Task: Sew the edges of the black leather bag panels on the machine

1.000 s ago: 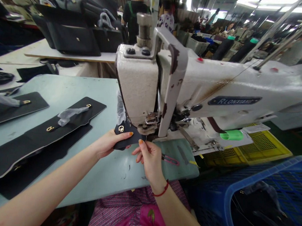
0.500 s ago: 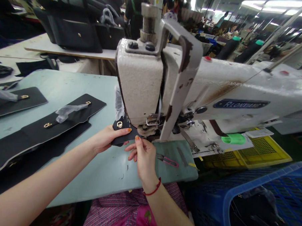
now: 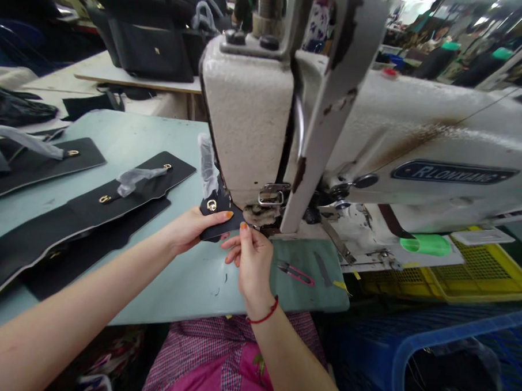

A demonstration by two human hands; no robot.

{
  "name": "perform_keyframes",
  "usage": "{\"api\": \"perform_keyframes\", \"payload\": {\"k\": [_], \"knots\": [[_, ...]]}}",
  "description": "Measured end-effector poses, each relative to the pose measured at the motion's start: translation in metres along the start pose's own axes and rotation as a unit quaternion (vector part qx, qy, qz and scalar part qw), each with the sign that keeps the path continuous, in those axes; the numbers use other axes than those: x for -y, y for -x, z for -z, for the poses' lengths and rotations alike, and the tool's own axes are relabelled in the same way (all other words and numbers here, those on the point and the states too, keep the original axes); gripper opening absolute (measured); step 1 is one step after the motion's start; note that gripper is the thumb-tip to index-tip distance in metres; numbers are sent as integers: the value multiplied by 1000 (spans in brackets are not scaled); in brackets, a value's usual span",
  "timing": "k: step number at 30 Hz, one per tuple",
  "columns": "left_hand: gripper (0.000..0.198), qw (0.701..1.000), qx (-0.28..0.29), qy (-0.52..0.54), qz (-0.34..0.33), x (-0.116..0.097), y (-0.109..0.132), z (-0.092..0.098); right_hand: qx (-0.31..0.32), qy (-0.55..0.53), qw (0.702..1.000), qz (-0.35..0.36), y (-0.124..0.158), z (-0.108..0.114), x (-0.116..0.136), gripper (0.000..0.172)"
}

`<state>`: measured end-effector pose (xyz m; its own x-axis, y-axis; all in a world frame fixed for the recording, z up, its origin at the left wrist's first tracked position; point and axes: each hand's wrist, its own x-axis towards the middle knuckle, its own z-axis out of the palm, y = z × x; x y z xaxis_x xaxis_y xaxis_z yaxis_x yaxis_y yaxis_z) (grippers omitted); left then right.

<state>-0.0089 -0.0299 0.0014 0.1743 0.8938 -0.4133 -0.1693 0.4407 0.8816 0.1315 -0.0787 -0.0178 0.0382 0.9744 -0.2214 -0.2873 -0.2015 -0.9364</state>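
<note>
Black panel [image 3: 222, 229], at the foot of the sewing machine head [image 3: 247, 120], is clamped at its left by the left hand [image 3: 192, 228] — near edge running left to right — its right reached by the right hand [image 3: 255, 257], grip unclear.

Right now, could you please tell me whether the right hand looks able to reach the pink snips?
Probably yes: the pink snips lie on the tabletop beside the right hand, with nothing visible between, though its thumb is at the black piece.
</note>
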Motion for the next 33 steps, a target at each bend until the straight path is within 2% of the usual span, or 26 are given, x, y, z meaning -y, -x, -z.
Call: {"api": "perform_keyframes", "payload": {"k": [5,11,17,21,24,27,29,31,33], "knots": [[28,998,-61,30,-9,8,11,-9,8,0,1000,-13,0,2,1,49],[28,983,-156,80,-49,24,33,-37,26,-32,999,-36,0,10,6,47],[35,952,-242,167,-86,51,50,-75,61,34,997,-31,-1,29,18,48],[41,928,-267,241,-99,67,58,-110,97,99,990,-18,-8,46,29,52],[43,928,-275,228,-106,75,57,-132,125,162,979,4,-14,58,41,53],[43,947,-250,180,-88,87,58,-137,147,227,962,32,-12,70,50,51],[46,967,-202,146,-50,96,69,-129,133,257,956,44,-4,82,49,44],[48,989,-117,87,5,100,92,-114,77,290,952,62,8,102,41,33],[44,998,21,1,64,88,120,-94,3,356,927,114,22,126,26,27]]}}
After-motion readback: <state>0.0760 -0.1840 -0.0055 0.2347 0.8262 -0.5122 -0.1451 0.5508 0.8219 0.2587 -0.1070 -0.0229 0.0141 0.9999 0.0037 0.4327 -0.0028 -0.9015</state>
